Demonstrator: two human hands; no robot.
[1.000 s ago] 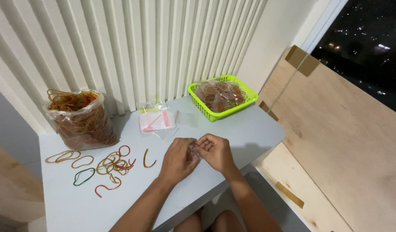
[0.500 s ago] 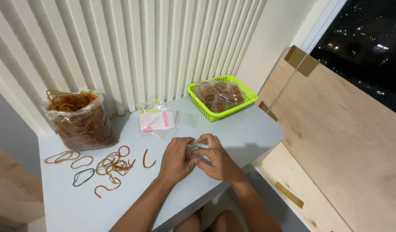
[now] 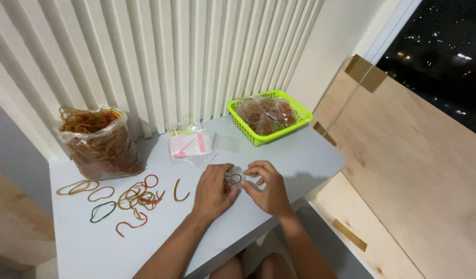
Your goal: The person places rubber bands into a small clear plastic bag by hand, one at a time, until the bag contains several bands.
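Note:
My left hand point(image 3: 213, 192) and my right hand point(image 3: 267, 189) meet over the white table point(image 3: 310, 155), both pinching a small clear plastic bag point(image 3: 236, 176) with rubber bands inside, a dark one showing. Loose rubber bands point(image 3: 137, 197) in red, yellow and green lie spread on the table to the left of my hands. A stack of small clear zip bags point(image 3: 189, 145) lies just beyond my hands.
A big clear bag of rubber bands point(image 3: 99, 142) stands at the back left. A green basket point(image 3: 296, 125) holding filled small bags sits at the back right. A plywood board point(image 3: 403, 170) leans to the right of the table. White vertical slats point(image 3: 171, 62) back the table.
My hands stayed together at the table's front middle; the fingers shifted on the small bag, and the right hand moved slightly right.

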